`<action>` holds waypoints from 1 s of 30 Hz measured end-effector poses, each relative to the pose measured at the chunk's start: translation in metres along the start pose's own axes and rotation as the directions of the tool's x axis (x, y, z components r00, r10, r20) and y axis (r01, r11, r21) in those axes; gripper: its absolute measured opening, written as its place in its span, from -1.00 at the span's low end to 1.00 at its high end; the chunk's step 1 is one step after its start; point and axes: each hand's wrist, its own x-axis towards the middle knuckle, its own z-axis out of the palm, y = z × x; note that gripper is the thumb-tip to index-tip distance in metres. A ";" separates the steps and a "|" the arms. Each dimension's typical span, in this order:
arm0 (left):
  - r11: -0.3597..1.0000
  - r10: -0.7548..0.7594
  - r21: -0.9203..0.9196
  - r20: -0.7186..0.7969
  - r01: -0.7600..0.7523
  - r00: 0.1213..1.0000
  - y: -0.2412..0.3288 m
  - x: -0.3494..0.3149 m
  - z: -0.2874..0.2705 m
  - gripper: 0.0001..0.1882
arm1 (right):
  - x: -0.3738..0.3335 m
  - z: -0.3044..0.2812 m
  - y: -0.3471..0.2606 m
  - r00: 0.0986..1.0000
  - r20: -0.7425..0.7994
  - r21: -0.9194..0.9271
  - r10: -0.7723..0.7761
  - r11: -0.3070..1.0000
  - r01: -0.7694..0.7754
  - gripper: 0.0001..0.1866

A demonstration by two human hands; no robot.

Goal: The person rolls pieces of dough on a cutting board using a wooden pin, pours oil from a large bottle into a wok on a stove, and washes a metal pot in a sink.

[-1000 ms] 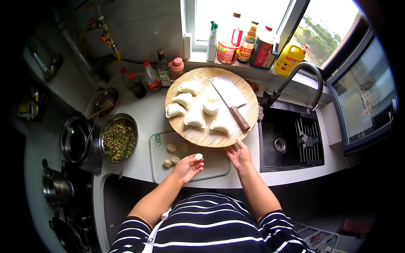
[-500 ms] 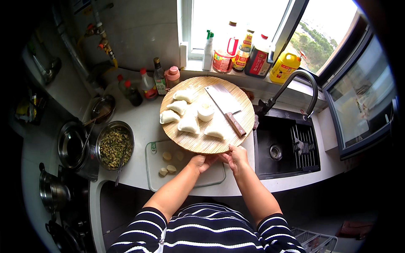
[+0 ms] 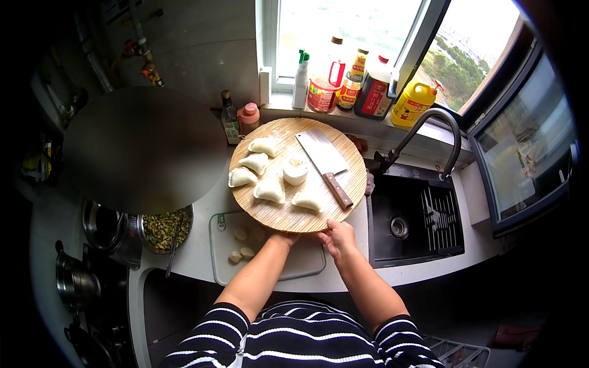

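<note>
Round tan slatted board (image 3: 283, 216) | frame centre, up-frame of both hands | right hand (image 3: 338, 237) gripping lower rim | left hand (image 3: 287, 238) underneath, grip hidden

Big round tan slatted-wood board (image 3: 315, 181) is face up (looks a bit floury), with five plump white half-moon dough dumplings (image 3: 269, 190) along its left and near side.
</note>
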 end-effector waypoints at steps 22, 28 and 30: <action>0.982 -0.190 0.024 0.003 0.190 0.982 -0.008 0.000 -0.011 -0.34 | -0.011 0.010 -0.016 1.000 0.007 -0.010 -0.004 1.000 0.004 -0.77; 0.999 -0.010 -0.040 -0.083 0.006 0.996 -0.006 0.001 0.022 -0.35 | -0.011 0.010 -0.018 1.000 -0.008 -0.004 -0.014 1.000 0.014 -0.78; 0.998 0.002 -0.060 0.013 -0.002 1.000 -0.005 0.006 0.018 -0.38 | -0.013 0.011 -0.019 1.000 0.003 -0.007 0.001 1.000 -0.001 -0.78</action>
